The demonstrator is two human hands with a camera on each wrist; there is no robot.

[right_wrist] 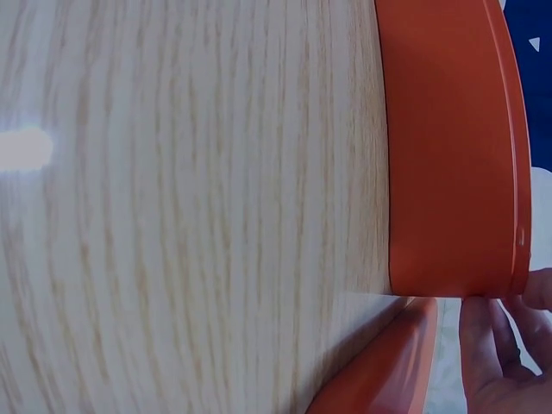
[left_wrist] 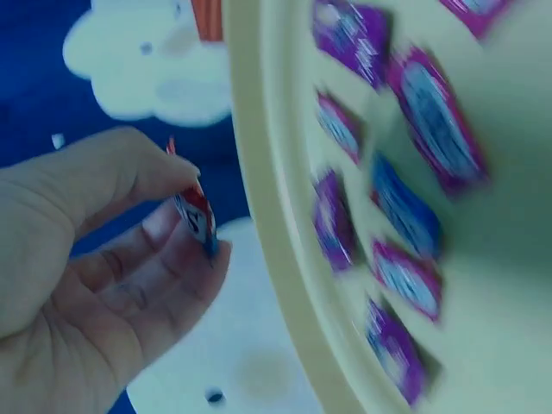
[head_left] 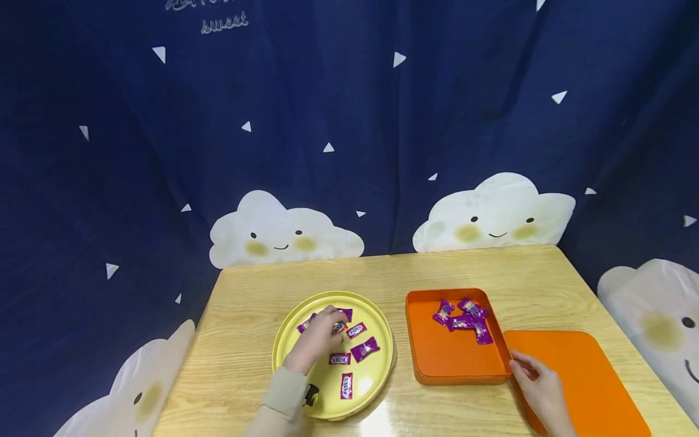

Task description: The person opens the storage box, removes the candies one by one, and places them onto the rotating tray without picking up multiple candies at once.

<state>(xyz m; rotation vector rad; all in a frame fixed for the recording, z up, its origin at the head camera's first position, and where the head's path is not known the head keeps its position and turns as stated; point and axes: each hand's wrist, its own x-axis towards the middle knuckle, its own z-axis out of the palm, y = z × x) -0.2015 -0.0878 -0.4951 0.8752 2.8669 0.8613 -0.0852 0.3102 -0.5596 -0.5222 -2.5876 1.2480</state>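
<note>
My left hand [head_left: 315, 340] is above the round yellow tray [head_left: 377, 382]. In the left wrist view its thumb and fingers pinch a small wrapped candy [left_wrist: 197, 217] with red, white and blue on it. Several purple and pink wrapped candies [head_left: 364, 349] lie spread on the tray, and a blue-wrapped candy [left_wrist: 405, 207] lies among them. At the right wall of the square orange box [head_left: 442, 364] is my right hand [head_left: 537, 388], its thumb and fingers gripping the edge near the front corner. Several purple candies [head_left: 461, 321] lie together inside this box.
A flat orange lid-like piece [head_left: 595, 382] lies right of the box, partly under the right forearm. All stand on a wooden table [head_left: 246, 340]. A dark blue curtain [head_left: 338, 91] with white clouds hangs behind it.
</note>
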